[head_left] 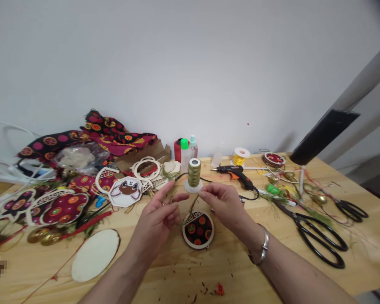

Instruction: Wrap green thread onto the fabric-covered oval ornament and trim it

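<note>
A round pendant (199, 230) with dark flowered cloth and a pale fretwork rim lies on the table. From its top an olive cord (194, 203) rises, and the thumb and index finger of my right hand (223, 205) pinch its upper end. My left hand (164, 211) is on the other side of the cord, fingers apart and index finger stretched out. Green strands show by its fingers; whether they touch it I cannot tell. Just beyond both hands stands a spool of olive thread (194, 174) on a white base.
Black scissors (316, 236) and a glue gun (236, 173) lie on the right. A yellow cord spool (240, 157) stands at the back. On the left are a sheep-face plaque (126, 192), a pale oval disc (95, 255) and piled patterned cloth (114, 135). Scraps lie in front.
</note>
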`<state>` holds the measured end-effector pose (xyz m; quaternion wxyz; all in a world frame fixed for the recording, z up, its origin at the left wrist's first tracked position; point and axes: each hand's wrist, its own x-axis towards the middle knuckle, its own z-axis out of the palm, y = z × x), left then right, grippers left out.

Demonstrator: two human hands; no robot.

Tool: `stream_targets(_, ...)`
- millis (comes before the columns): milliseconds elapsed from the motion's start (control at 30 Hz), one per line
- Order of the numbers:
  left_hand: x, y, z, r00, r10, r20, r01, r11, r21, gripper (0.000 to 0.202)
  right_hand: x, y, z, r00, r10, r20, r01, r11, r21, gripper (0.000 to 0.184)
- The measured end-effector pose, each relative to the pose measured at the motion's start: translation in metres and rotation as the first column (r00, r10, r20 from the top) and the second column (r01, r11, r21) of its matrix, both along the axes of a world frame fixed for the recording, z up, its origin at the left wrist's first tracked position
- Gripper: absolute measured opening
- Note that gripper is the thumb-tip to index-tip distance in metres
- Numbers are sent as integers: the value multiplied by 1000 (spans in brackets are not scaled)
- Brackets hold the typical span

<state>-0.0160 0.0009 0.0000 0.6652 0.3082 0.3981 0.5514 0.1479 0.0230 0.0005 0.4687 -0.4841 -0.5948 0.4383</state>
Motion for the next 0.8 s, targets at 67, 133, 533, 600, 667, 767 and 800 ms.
stream_targets(67,-1,1,-2,1000,7,-13,-7,1000,10,66,0,0,0,1000,10,4,-10,1000,18,16)
stream_targets(133,-2,1,-3,1000,10,-16,-10,1000,19,62,1,0,-1,999,23,27,-24,999,44,16)
stream_targets(533,0,-3,2,998,-58,27,57,997,42,56,0,-7,0,949,268,167,-290,949,122,18)
stream_targets(600,0,-3,2,997,-63,36,61,997,54,55,0,-8,1,945,281,170,-306,941,146,19)
stream_targets(667,-1,-3,2,997,-60,50,56,996,70,52,0,-8,1,944,279,174,-307,938,162,18)
stream_targets(767,-2,-3,1,996,-50,73,43,995,90,48,0,-8,-1,950,263,169,-290,942,166,17)
stream_targets(800,-3,-3,0,996,-47,76,40,995,92,48,0,-7,-1,952,257,165,-283,946,157,17)
